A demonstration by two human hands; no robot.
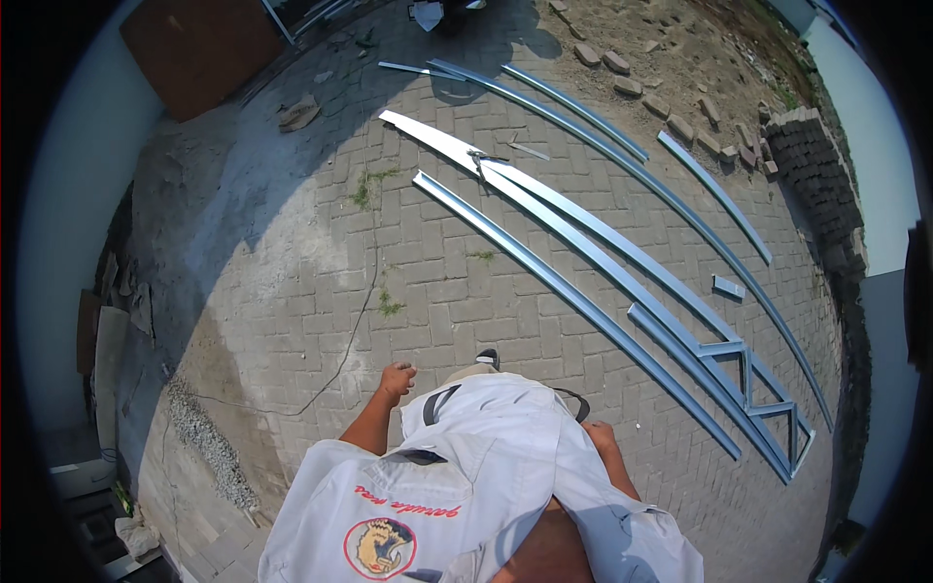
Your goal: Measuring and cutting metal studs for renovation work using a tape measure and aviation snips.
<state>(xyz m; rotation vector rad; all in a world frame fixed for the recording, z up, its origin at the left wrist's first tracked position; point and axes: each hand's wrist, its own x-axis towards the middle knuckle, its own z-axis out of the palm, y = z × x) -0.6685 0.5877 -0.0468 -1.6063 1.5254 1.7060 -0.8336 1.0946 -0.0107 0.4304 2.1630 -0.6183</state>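
My left hand (pixel 397 378) hangs beside my body over the paving, its fingers curled in with nothing visible in them. Close to my right side is my right hand (pixel 600 435); its fingers are mostly out of sight, and a dark loop (pixel 575 402) shows just ahead of it. To the front right, a long frame of shiny metal channels (pixel 622 251) lies on the ground, with short braces at its near end. A pliers-like clamp (pixel 478 160) sits on its narrow far part. A separate metal channel (pixel 573 309) lies nearer to me, apart from both hands.
More long metal channels (pixel 622 148) lie beyond the frame, with a short offcut (pixel 727 287) among them. Loose bricks (pixel 680 126) and a brick stack (pixel 814 165) stand far right. A thin cable (pixel 362 316) crosses the paving near a gravel strip (pixel 209 447). A brown board (pixel 199 53) leans at far left.
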